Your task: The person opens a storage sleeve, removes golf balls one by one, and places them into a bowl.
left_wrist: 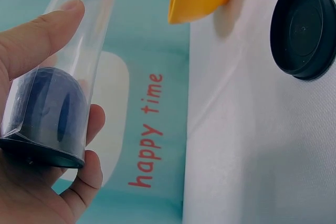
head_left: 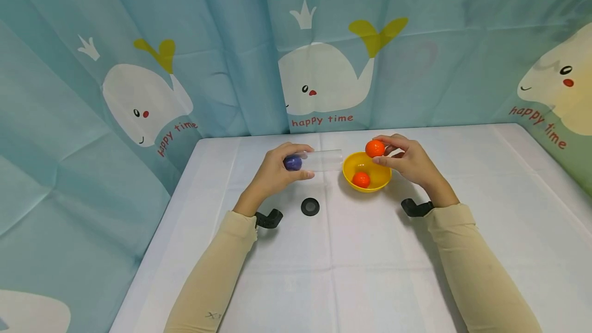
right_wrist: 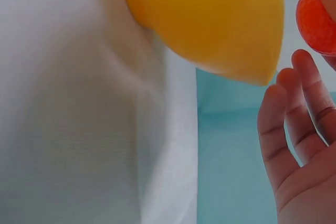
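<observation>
Head view: we look down past two tan sleeves (head_left: 210, 276) at a white table (head_left: 365, 261).
Left hand (head_left: 276, 169): thumb and fingers curl round a clear tube (head_left: 326, 161), only as far apart as its width.
Clear tube: we see it tipped onto its side in the left hand, its far end reaching toward the right hand (head_left: 409, 161).
Purple ball (head_left: 293, 162): inside the tube, at the end within the left hand's grip.
Right hand: thumb and fingertip pinch an orange ball (head_left: 375, 148); we see the other fingers loosely extended, off it.
Yellow bowl (head_left: 380, 172): just below the right hand, on its left; we cannot tell whether the tube touches it.
Second orange ball (head_left: 361, 179): in the bowl, below and left of the right hand.
Black lid (head_left: 310, 206): on the table, nearer us than the left hand and slightly right of it.
Blue curtain (head_left: 240, 66): beyond both hands, printed with whales.
</observation>
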`<action>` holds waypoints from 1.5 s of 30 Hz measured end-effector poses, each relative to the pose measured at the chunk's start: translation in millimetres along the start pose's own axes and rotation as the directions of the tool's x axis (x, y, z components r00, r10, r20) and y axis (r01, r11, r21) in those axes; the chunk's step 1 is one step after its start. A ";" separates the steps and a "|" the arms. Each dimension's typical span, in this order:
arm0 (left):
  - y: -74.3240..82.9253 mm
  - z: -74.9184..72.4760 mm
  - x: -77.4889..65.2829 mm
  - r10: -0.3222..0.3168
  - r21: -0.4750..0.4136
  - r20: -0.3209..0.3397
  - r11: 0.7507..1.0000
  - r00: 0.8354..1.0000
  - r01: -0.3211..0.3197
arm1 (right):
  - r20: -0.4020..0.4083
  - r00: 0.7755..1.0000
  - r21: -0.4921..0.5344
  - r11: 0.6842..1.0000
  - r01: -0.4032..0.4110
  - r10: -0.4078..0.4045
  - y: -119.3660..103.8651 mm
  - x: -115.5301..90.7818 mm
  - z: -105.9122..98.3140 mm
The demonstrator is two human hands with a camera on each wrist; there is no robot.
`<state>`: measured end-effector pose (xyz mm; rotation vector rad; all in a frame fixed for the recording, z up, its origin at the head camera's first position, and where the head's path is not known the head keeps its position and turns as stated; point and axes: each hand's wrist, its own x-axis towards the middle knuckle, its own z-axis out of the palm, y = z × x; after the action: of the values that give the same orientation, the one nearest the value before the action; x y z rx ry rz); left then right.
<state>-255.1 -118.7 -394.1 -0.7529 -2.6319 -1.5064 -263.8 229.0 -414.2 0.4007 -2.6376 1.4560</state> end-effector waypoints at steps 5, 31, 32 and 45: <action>-0.1 0.1 -0.2 -0.004 0.005 -0.005 1.000 1.000 0.004 | -0.005 1.000 0.005 1.000 0.006 -0.006 4.0 0.0 0.6; 1.5 -1.4 -0.9 -0.005 0.013 -0.004 1.000 1.000 0.005 | 0.151 0.988 -0.049 0.999 -0.024 0.031 24.9 -0.4 2.1; 1.2 -1.3 -0.7 -0.003 0.012 -0.003 1.000 1.000 0.004 | 0.152 0.988 -0.051 0.998 -0.023 0.030 25.0 -0.4 2.4; 1.2 -1.0 -0.5 -0.006 0.023 -0.009 1.000 1.000 0.007 | 0.175 0.984 -0.043 0.999 -0.025 0.032 23.8 -0.7 1.9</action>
<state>-254.4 -119.3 -392.8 -0.7345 -2.6428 -1.4748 -269.7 239.6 -434.8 0.5118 -2.8156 1.4353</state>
